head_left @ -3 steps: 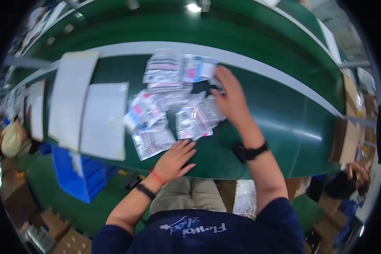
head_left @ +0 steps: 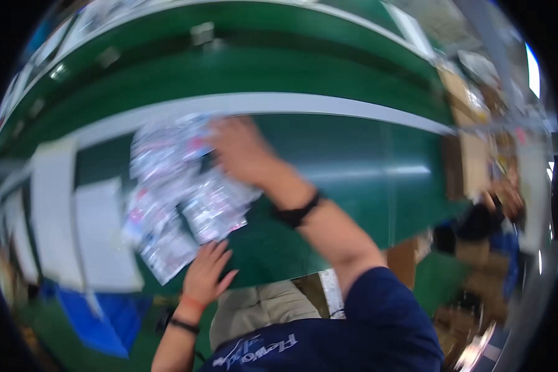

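Right hand: the right hand reaches across to the far side of the packet group, at the right end of the upper packets; its fingers are blurred and partly hidden, so whether it grips one cannot be told.
Left hand: the left hand is palm down with fingers extended and thumb apart, at the near edge of the packets; nothing is seen held in it.
Packets: clear, shiny printed packets lie overlapping in loose groups on the green table, the lower-right packets between the hands and the lower-left packets beside them.
Surroundings: two white boards lie left of the packets; a blue bin stands below the table edge.
Step in hand: judged to be handling the upper packets by the right hand, with the left near the lower ones.
Next move: in judgement, calls for fingertips on one packet's edge, without dragging its overlapping neighbours.
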Available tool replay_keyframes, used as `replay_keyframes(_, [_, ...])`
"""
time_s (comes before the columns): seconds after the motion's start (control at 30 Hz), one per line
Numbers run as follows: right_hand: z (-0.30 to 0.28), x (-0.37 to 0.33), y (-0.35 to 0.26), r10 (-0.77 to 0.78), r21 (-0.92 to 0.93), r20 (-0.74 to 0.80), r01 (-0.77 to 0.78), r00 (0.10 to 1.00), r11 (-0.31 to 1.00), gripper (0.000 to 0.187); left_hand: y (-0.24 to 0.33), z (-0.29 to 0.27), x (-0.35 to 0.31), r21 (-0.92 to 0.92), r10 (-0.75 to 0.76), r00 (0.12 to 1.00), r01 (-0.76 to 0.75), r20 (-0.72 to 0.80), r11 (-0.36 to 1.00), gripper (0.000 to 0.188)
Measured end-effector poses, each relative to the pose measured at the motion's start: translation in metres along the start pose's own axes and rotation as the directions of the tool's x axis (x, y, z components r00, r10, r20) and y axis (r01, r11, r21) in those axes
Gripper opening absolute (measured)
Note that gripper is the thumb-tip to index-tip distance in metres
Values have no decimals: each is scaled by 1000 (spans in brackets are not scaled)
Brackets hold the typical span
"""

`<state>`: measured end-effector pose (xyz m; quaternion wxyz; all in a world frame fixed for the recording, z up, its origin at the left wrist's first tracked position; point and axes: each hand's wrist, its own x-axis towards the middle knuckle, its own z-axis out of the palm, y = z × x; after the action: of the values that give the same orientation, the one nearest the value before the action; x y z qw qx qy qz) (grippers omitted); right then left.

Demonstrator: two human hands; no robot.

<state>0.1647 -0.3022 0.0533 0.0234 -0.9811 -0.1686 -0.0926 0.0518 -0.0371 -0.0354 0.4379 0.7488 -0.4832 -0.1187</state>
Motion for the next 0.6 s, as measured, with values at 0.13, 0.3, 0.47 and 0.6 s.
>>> replay_keyframes(0.13, [82, 54, -73, 170, 365, -76, -131, 983, 922, 51, -34, -78, -73, 191, -52, 990, 27, 128, 981, 47])
replay_keyframes(0.3, [100, 49, -58, 241, 446, -273, -100, 931, 890, 41, -30, -92, -72, 296, -118, 982, 71, 144, 953, 44])
replay_keyframes(0.47, [86, 29, -57, 514, 833, -326, -17, 793, 553, 36, -30, -95, -78, 328, -127, 985, 83, 114, 941, 43])
replay_keyframes(0.6, [84, -5, -49, 390, 537, 433, 114, 813, -836, 45, -29, -95, -82, 310, -189, 981, 164, 53, 937, 40])
